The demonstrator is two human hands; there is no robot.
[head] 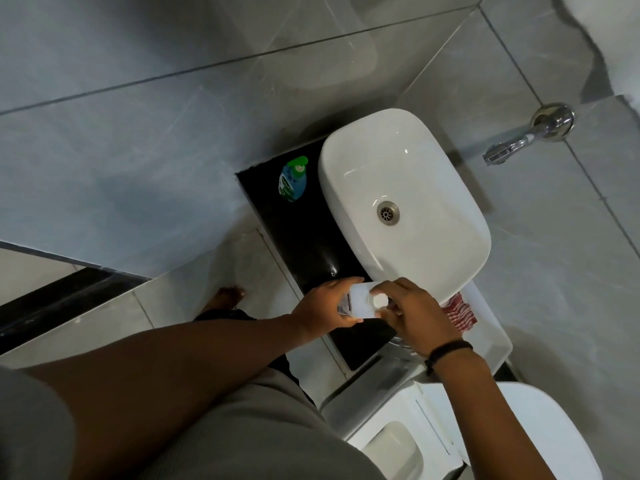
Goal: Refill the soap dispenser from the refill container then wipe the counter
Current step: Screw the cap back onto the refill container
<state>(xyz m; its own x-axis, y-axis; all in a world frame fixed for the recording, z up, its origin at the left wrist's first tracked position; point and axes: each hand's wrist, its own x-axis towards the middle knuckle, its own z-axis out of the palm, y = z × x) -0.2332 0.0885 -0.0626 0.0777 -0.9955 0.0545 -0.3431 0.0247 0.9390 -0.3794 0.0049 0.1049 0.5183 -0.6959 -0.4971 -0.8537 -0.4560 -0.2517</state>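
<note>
Both my arms are bare from the elbow down, no long sleeves. My left hand (323, 304) has no rings and no watch. My right hand (415, 315) is bare too, but on that wrist I wear a thin black band (446, 353) with a small knot or bead hanging at the side. My top is a grey ribbed shirt (249, 431), short grey sleeve (31, 427) on the left. One bare foot (227, 297) shows, no shoe.

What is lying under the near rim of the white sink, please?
A red-and-white checked cloth pokes out from beneath the sink, beside the right hand. How far it extends under is hidden.
</note>
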